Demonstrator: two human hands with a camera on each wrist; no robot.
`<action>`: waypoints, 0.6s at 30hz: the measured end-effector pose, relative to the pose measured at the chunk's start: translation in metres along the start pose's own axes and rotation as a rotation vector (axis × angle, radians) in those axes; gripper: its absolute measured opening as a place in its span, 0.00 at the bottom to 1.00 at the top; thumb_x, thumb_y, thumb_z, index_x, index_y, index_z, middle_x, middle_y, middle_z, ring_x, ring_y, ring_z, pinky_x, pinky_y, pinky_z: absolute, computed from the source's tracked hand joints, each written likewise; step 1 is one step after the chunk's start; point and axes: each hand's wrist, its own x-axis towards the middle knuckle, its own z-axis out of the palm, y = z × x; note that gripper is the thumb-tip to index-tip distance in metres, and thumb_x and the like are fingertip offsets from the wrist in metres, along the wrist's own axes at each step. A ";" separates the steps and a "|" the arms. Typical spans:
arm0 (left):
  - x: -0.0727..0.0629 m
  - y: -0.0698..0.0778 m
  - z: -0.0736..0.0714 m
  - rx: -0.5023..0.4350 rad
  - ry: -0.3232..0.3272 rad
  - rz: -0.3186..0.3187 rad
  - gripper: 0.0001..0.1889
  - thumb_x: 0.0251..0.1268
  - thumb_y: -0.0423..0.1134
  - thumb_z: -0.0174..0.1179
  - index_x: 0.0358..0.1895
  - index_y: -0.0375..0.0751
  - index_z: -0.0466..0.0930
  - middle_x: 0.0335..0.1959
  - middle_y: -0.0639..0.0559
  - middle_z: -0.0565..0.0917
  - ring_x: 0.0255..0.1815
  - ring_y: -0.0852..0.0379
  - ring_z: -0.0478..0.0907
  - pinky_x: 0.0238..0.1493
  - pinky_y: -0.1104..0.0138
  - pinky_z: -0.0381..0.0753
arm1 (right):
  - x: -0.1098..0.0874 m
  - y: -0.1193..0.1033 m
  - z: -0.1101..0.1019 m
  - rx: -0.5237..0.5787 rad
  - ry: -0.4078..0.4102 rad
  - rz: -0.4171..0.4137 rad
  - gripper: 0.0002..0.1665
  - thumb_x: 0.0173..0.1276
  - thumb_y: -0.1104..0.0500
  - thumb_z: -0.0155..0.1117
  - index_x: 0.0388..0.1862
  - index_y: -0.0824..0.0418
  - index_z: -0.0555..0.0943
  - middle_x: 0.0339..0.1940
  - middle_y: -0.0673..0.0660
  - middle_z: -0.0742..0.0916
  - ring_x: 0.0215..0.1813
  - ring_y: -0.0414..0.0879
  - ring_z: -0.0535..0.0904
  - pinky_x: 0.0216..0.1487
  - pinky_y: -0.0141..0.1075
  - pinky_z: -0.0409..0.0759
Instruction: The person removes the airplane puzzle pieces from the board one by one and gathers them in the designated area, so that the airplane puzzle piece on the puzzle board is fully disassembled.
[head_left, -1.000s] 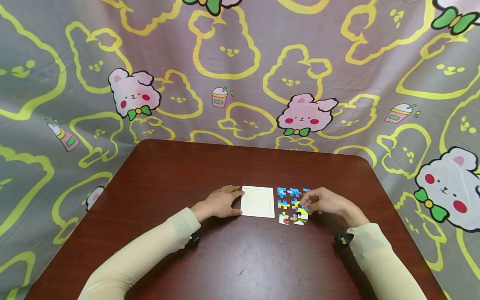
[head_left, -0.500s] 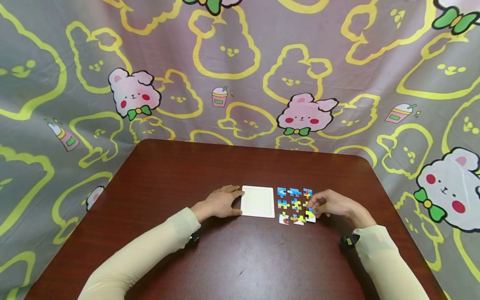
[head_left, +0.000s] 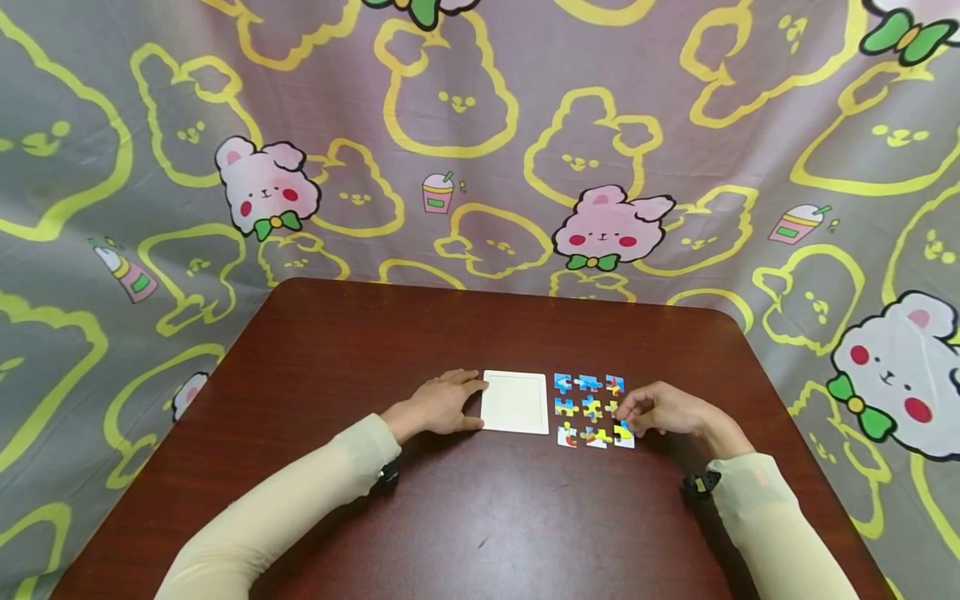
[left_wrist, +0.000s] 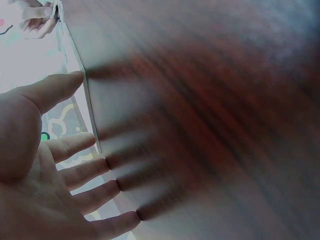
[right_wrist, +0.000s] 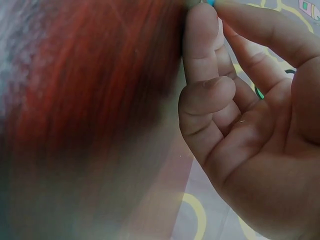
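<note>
My left hand point(head_left: 442, 406) lies on the table with its fingers extended, thumb and index fingertip touching the left edge of a square white puzzle tray point(head_left: 514, 403). Nothing sits inside the tray. To its right, jigsaw pieces are spread in three rows, such as a blue piece point(head_left: 562, 383) and a yellow one point(head_left: 592, 408). My right hand point(head_left: 667, 410) pinches a blue, yellow and white jigsaw piece point(head_left: 624, 437) at the lower right corner of this layout. In the right wrist view only a blue sliver of the piece point(right_wrist: 210, 2) shows between thumb and finger.
The dark reddish-brown table point(head_left: 480, 517) has rounded far corners. Behind it and at both sides hangs a grey curtain point(head_left: 495, 183) with cartoon rabbits. Each wrist wears a small black device, such as the right one point(head_left: 701, 483).
My right hand has carried the jigsaw piece rightward and down, from over the lower middle pieces to the lower right corner. The left hand and the tray have stayed put.
</note>
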 end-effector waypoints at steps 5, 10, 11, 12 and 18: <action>0.001 0.000 0.000 0.004 0.002 0.004 0.38 0.64 0.59 0.64 0.75 0.52 0.65 0.79 0.46 0.62 0.80 0.42 0.57 0.72 0.41 0.65 | -0.001 0.000 0.000 0.007 0.006 -0.005 0.10 0.65 0.65 0.65 0.46 0.63 0.85 0.33 0.56 0.86 0.30 0.47 0.79 0.23 0.34 0.71; 0.001 0.000 -0.001 0.008 0.002 0.003 0.38 0.63 0.58 0.64 0.75 0.51 0.65 0.79 0.46 0.62 0.80 0.42 0.57 0.72 0.41 0.66 | 0.000 0.001 0.000 0.009 0.009 0.008 0.09 0.67 0.64 0.65 0.46 0.63 0.85 0.33 0.56 0.86 0.31 0.47 0.80 0.23 0.34 0.71; 0.001 0.000 -0.001 0.008 0.003 0.003 0.38 0.63 0.58 0.64 0.75 0.51 0.66 0.79 0.46 0.62 0.80 0.42 0.57 0.72 0.41 0.66 | 0.001 0.001 0.000 0.010 0.009 0.006 0.09 0.67 0.64 0.65 0.46 0.64 0.85 0.33 0.56 0.86 0.31 0.47 0.80 0.23 0.34 0.71; 0.001 0.001 -0.001 0.006 0.004 0.003 0.38 0.63 0.58 0.64 0.75 0.51 0.66 0.79 0.46 0.62 0.80 0.42 0.57 0.72 0.41 0.66 | 0.001 0.001 0.000 0.010 0.012 0.009 0.09 0.67 0.64 0.65 0.45 0.63 0.85 0.33 0.56 0.87 0.31 0.47 0.81 0.23 0.34 0.72; 0.001 -0.001 0.000 -0.005 0.021 0.009 0.37 0.63 0.58 0.64 0.74 0.51 0.67 0.78 0.45 0.64 0.79 0.41 0.59 0.71 0.41 0.67 | 0.001 0.000 0.000 0.012 0.028 0.030 0.09 0.67 0.63 0.65 0.45 0.62 0.85 0.34 0.58 0.87 0.32 0.49 0.82 0.24 0.34 0.72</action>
